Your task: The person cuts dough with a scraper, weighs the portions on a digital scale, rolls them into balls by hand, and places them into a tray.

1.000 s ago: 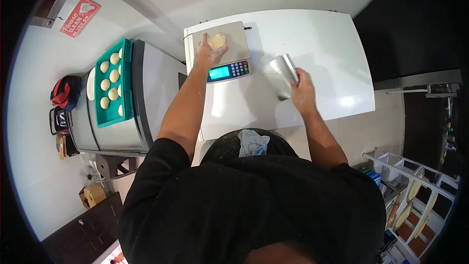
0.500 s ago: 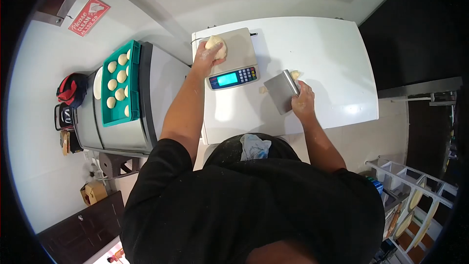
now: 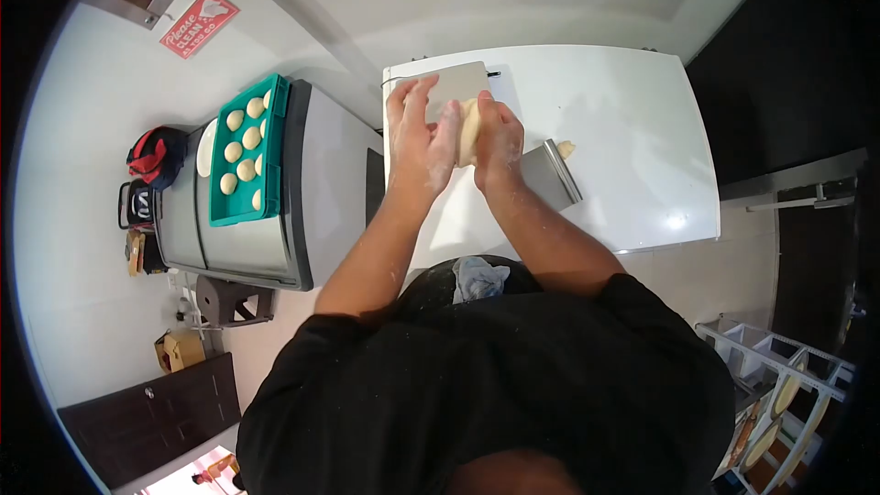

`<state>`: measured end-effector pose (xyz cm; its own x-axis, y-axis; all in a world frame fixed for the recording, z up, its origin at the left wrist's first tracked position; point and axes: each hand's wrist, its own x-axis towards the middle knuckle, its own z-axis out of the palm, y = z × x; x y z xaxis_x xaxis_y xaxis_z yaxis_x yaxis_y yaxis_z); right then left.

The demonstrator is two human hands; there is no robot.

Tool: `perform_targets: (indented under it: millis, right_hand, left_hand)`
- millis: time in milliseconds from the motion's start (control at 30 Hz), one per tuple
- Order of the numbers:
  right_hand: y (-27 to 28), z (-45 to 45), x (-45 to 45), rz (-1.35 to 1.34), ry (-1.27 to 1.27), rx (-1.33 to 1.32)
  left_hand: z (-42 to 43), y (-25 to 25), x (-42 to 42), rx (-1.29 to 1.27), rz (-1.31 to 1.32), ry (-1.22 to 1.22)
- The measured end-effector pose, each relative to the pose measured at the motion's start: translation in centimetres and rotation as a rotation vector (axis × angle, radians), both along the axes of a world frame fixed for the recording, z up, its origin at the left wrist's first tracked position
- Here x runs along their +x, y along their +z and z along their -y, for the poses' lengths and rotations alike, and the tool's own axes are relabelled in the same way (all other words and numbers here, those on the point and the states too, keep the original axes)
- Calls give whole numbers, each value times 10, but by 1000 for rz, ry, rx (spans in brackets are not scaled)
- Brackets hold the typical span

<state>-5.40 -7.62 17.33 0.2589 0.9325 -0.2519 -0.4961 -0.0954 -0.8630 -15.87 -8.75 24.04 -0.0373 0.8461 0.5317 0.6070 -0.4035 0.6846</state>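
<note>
A pale ball of dough (image 3: 469, 133) is up between my hands, over the front of the scale. My right hand (image 3: 500, 142) curls its fingers round the dough's right side. On the other side is my left hand (image 3: 423, 142), its fingers spread and its thumb close against the dough; whether the thumb presses on it I cannot tell. Behind the hands shows the flat platform of the digital scale (image 3: 463, 81), while its display and keys are hidden. A metal bench scraper (image 3: 548, 174) lies on the white table, with a small scrap of dough (image 3: 566, 149) beside its handle.
The white worktop (image 3: 632, 128) reaches off to the right. To the left, a teal tray (image 3: 243, 214) holding several dough balls stands on a grey-topped cabinet (image 3: 316, 147), with a white plate (image 3: 205, 151) beside it. A white rack (image 3: 779, 357) stands at lower right.
My right hand has let go of the bench scraper and moved left to the dough. My left hand has lifted the dough off the scale and spread its fingers. The view has shifted slightly.
</note>
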Motion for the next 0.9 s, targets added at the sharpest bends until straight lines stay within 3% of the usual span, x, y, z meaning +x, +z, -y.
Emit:
perform_targets:
  millis: [33, 133, 167, 267, 300, 333, 400, 433, 467, 533, 600, 667, 700, 733, 800, 833, 900]
  right_hand:
    - [2, 0, -4, 107, 42, -106]
    - [20, 5, -3, 140, 126, -4]
    - [27, 4, -5, 154, 153, 47]
    - [42, 2, -16, 28, 123, 97]
    - [46, 3, -19, -31, 102, 116]
    - [51, 5, -20, -25, 109, 116]
    - [81, 15, -23, -322, 246, 114]
    - [89, 17, -28, -476, 312, 114]
    - [89, 15, -38, -475, 320, 122]
    - [78, 9, -65, -195, 211, 318]
    - [57, -2, -78, -47, 132, 419]
    - [27, -16, -86, 197, -95, 391]
    - [27, -19, -91, 317, -204, 374]
    - [25, -11, -99, 319, -213, 383]
    - [33, 17, -115, 29, 34, 163]
    - [39, 14, -121, 39, 35, 168]
    - [69, 19, -137, -357, 98, 51]
  left_hand:
    - [-3, 6, -1, 4, -3, 13]
    - [-22, 18, -6, -579, -433, -44]
    - [-27, 17, -13, -572, -434, -28]
    - [-29, 23, -25, -641, 213, 4]
    - [-26, 21, -27, -641, 216, 5]
    - [-15, 19, -28, -707, 420, -77]
    - [9, 36, -28, -815, 835, -241]
    - [6, 30, -36, -807, 839, -236]
    - [-3, 14, -47, -580, 697, -195]
    - [-17, -6, -66, -139, 403, -118]
    - [-7, 0, -72, -259, 324, -68]
    - [5, 5, -79, -505, 161, 54]
    - [4, 2, -85, -501, 161, 44]
    - [0, -2, -93, -481, 532, 42]
    - [-11, -3, -107, -414, 1279, 23]
    - [-15, -5, -114, -409, 1289, 18]
    - [-13, -7, -128, -498, 1055, -62]
